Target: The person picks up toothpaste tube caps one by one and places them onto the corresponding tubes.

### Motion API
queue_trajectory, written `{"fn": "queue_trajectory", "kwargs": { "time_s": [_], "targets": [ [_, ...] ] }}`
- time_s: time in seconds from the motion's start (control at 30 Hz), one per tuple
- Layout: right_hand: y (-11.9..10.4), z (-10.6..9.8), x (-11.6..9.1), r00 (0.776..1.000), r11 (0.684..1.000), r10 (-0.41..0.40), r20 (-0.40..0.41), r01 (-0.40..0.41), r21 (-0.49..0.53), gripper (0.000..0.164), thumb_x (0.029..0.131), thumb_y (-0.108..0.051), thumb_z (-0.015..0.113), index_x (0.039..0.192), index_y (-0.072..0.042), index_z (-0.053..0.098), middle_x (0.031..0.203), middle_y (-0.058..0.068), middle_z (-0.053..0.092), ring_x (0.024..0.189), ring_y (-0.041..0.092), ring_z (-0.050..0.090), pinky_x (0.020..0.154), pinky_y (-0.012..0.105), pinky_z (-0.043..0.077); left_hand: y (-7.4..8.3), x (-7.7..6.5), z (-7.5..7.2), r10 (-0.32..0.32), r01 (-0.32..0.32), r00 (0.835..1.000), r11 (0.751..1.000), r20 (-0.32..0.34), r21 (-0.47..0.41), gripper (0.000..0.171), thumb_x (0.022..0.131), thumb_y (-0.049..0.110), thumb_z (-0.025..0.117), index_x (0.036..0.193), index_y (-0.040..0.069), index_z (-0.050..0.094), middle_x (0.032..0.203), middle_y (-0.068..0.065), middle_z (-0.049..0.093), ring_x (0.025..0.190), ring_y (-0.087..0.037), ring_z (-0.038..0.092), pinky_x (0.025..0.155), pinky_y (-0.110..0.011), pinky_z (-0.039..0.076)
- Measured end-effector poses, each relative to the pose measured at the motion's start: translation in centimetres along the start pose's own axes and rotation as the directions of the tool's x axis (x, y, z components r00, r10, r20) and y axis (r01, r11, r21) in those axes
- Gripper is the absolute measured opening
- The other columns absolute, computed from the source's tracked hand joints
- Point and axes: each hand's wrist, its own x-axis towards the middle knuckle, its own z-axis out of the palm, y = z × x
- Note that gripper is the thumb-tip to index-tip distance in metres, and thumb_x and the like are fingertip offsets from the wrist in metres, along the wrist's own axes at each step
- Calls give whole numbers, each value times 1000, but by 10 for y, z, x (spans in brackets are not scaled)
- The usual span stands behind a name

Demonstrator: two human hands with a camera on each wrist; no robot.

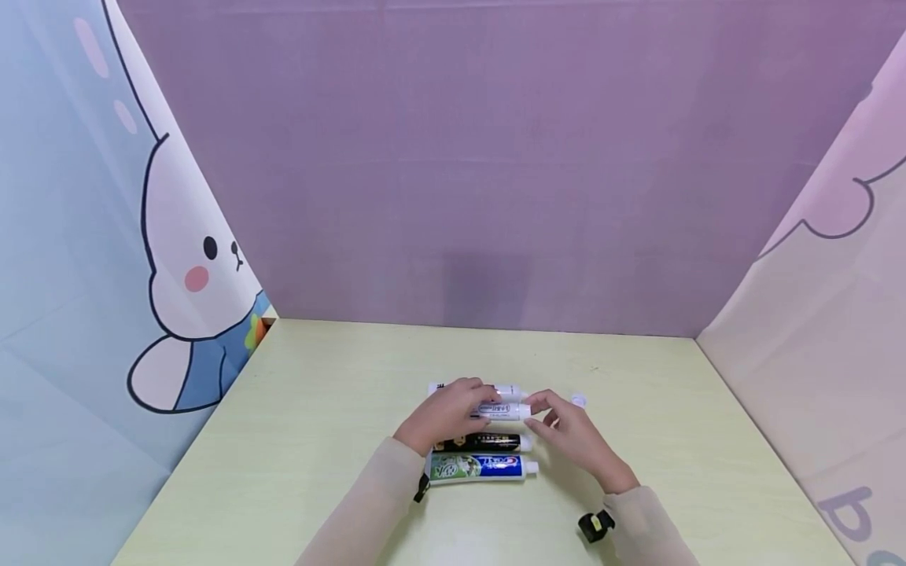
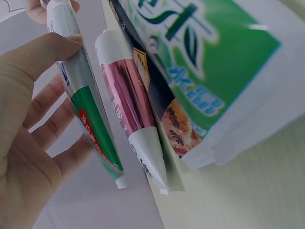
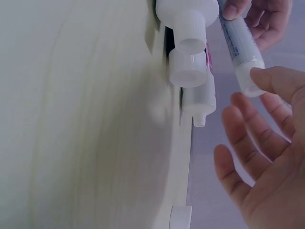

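Note:
My left hand (image 1: 453,409) holds a toothpaste tube (image 2: 93,107), white with a green tail end, raised above the others. Its thumb lies across the upper side. At the tube's other end, my right hand (image 3: 274,138) pinches the white cap (image 3: 248,78) between thumb and index finger, while its other fingers are spread apart. Behind the held tube lies a white and pink toothpaste tube (image 2: 126,90) whose bare nozzle (image 3: 200,119) shows in the right wrist view. A loose white cap (image 1: 578,400) sits on the table to the right.
Nearer to me, a black toothpaste tube (image 1: 495,442) and a green and blue one (image 1: 474,468) lie side by side, both capped. The pale table (image 1: 318,377) ends at a purple backdrop (image 1: 481,157), with printed curtains on both sides.

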Motion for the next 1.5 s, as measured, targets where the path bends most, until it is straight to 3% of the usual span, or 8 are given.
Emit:
{"fn": "queue_trajectory", "kwargs": {
  "time_s": [0.3, 0.6, 0.9, 1.13, 1.5],
  "targets": [
    [4, 3, 3, 997, 997, 56, 50, -53, -49, 27, 95, -9, 69, 121, -9, 62, 101, 3, 69, 81, 18, 62, 70, 28, 53, -3, 2, 7, -32, 32, 999, 999, 34, 6, 35, 94, 26, 74, 128, 20, 69, 126, 0, 65, 111, -12, 60, 96, -27, 50],
    [4, 5, 4, 991, 993, 110, 75, -106, -57, 24, 95, -8, 69, 118, -11, 62, 100, 3, 69, 80, 16, 62, 68, 28, 53, -8, 5, 20, -33, 33, 998, 999, 47, 17, 36, 93, 25, 74, 128, 23, 68, 131, 1, 63, 115, -13, 60, 97, -27, 49],
    [8, 9, 4, 982, 985, 167, 90, -163, -52, 22, 96, -6, 67, 116, -10, 62, 104, 7, 69, 80, 16, 64, 66, 29, 54, -8, 7, 29, -46, 46, 996, 999, 73, 6, 33, 93, 25, 75, 125, 22, 69, 126, 6, 65, 113, -11, 60, 97, -26, 48],
    [11, 12, 4, 971, 975, 218, 96, -212, -66, 21, 95, -6, 66, 115, -12, 63, 104, 6, 69, 86, 20, 66, 75, 37, 57, -7, 7, 29, -59, 60, 995, 998, 86, -6, 33, 93, 25, 74, 126, 22, 69, 125, 7, 66, 115, -11, 60, 100, -27, 48],
    [14, 13, 9, 968, 973, 227, 104, -220, -72, 19, 95, -7, 67, 113, -9, 63, 103, 7, 68, 85, 20, 66, 75, 37, 56, -7, 8, 29, -76, 78, 993, 997, 93, -21, 33, 92, 24, 74, 124, 20, 70, 124, 6, 68, 113, -11, 62, 98, -27, 49]
  ]
}}
